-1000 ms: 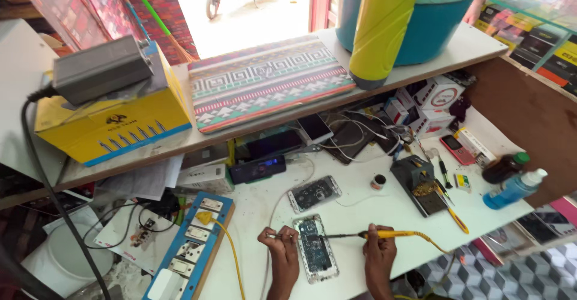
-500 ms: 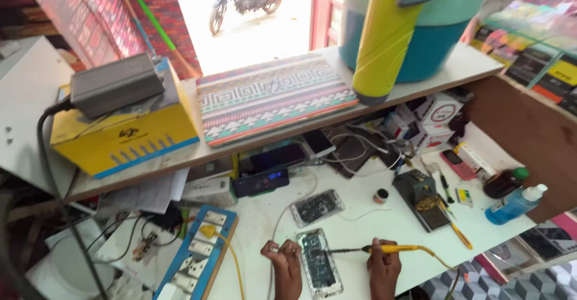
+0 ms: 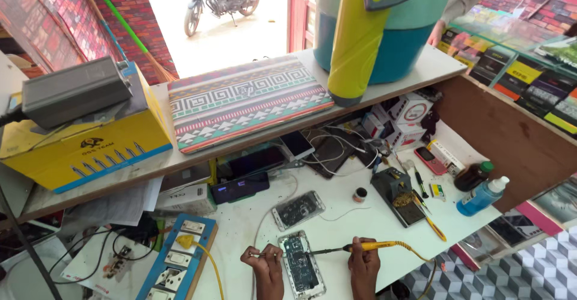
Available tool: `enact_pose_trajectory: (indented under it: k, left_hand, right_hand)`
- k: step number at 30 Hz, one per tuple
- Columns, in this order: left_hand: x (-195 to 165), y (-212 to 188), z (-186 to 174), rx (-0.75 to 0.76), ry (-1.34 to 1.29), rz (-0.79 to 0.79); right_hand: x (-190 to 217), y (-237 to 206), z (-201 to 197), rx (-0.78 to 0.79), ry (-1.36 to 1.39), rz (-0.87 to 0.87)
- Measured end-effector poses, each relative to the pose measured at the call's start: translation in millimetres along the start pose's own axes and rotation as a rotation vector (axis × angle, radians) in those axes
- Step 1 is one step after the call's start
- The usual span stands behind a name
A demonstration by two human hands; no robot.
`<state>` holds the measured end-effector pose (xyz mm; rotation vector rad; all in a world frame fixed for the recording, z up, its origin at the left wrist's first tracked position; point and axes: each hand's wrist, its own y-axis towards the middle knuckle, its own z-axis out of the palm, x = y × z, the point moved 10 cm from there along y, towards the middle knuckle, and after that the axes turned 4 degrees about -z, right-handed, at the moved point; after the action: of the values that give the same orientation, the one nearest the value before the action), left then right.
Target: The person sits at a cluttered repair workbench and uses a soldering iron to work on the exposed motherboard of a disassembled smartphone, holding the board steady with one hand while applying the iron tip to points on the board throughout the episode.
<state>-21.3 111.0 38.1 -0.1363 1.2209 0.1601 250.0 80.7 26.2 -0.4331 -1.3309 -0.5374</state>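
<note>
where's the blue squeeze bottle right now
In the head view the blue squeeze bottle stands at the right end of the white worktop, beside a dark green-capped bottle and to the right of the soldering stand.

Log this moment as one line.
left hand: steadies opened phone | right hand: holds yellow soldering iron, tip on phone | white bench

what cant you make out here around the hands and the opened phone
Head view:
- Right hand: wrist cut off by the bottom edge.
- Yellow-handled soldering iron: tip too small to tell whether it touches the opened phone with bare circuit board.
- Left hand: holds something thin, too small to identify.
- Blue switch board: lower end cut off by the bottom edge.
</note>
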Motion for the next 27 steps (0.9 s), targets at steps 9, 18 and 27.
enact_pose_trajectory:
  k: [9,18,27]
  left_hand:
    - [-15.2,-8.1,6.3,0.06,0.119,0.225]
    - [-21.9,-13.9,11.9,0.103,0.126,0.284]
    - [-31.5,-8.9,10.9,0.055,0.032,0.263]
  right_hand:
    - [-13.8,2.5,-1.4,0.041,0.021,0.002]
    - [-17.4,3.3,-9.3,0.017,-0.003,-0.006]
    - [-0.5,-1.1,2.1,0.021,0.023,-0.037]
